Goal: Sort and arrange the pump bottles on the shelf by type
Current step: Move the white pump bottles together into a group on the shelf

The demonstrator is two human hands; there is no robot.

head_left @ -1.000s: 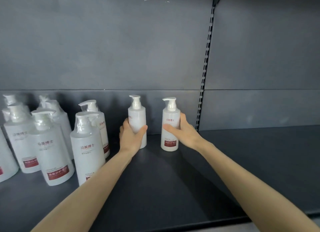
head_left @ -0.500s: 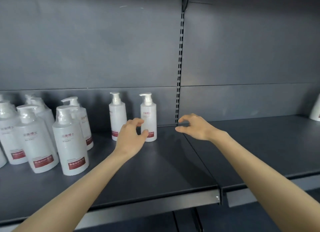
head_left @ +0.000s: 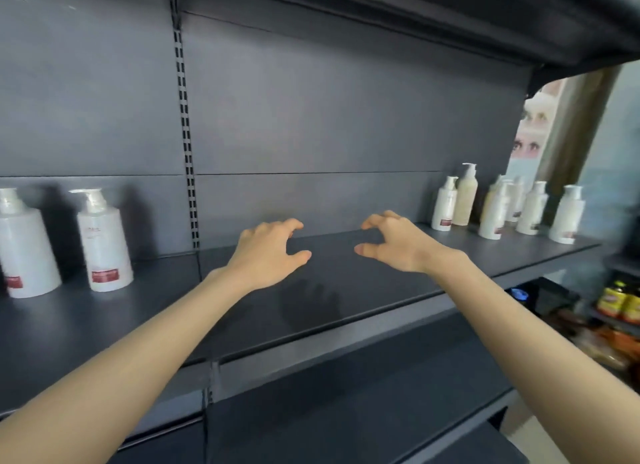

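dark shelf (head_left: 346, 290) — two white bottles (head_left: 104, 241) stand at left; mixed cluster (head_left: 498, 207) at right looks unsorted; left hand (head_left: 266, 252), right hand (head_left: 394, 241) loosely curled, empty

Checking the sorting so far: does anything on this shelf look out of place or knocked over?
Nothing is tipped or spilled. In the right-hand group, a taller cream bottle stands among shorter white bottles, so that group looks mixed.

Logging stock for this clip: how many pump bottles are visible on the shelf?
8. Two large white bottles stand at left; six smaller bottles at far right. That crowded, blurred group may hide more.
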